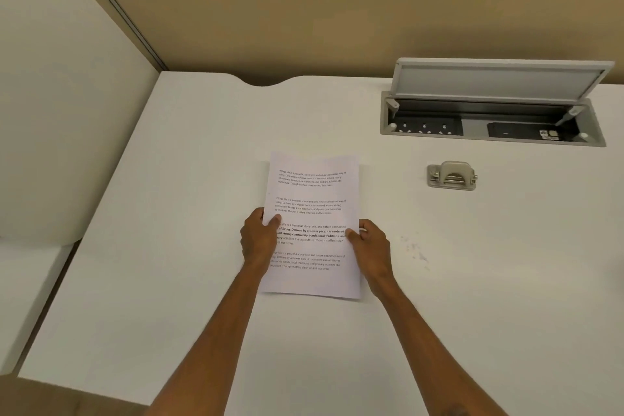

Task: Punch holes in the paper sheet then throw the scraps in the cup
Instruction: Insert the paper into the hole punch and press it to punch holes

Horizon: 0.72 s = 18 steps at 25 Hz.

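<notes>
A white paper sheet [312, 213] with several printed paragraphs is held over the middle of the white desk. My left hand [258, 240] grips its left edge, thumb on top. On the right edge, my right hand [369, 243] pinches the sheet the same way. A grey metal hole punch [452, 176] sits on the desk to the right of the sheet, beyond my right hand. No cup is in view.
An open cable box [489, 118] with sockets is sunk into the white desk [189, 179] at the back right, its lid raised. A white partition panel [60, 94] stands along the left side. A tan wall runs behind. Faint smudges [417, 252] mark the desk right of my right hand.
</notes>
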Tool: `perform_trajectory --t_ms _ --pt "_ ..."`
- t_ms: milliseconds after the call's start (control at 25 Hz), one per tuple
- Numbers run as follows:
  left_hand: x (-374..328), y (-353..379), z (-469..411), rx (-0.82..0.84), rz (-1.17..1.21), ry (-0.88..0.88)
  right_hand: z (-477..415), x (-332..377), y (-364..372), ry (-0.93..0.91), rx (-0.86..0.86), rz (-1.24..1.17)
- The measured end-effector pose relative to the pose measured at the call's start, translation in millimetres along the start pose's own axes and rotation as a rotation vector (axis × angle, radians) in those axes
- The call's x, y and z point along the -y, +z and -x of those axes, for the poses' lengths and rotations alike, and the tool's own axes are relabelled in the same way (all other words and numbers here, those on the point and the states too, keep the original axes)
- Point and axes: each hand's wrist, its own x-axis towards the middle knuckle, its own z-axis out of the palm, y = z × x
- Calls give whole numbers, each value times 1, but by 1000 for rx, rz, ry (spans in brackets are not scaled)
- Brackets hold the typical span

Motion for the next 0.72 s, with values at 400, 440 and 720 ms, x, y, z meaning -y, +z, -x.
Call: perform_trajectory --t_ms 400,440,720 --pt "13 -8 -25 -48 -42 29 -2 -1 34 -16 -155 153" --pt "13 -9 -25 -75 -48 43 0 -1 35 -31 -186 173" --pt "16 -10 -25 -126 -175 89 5 -3 38 -56 -198 262"
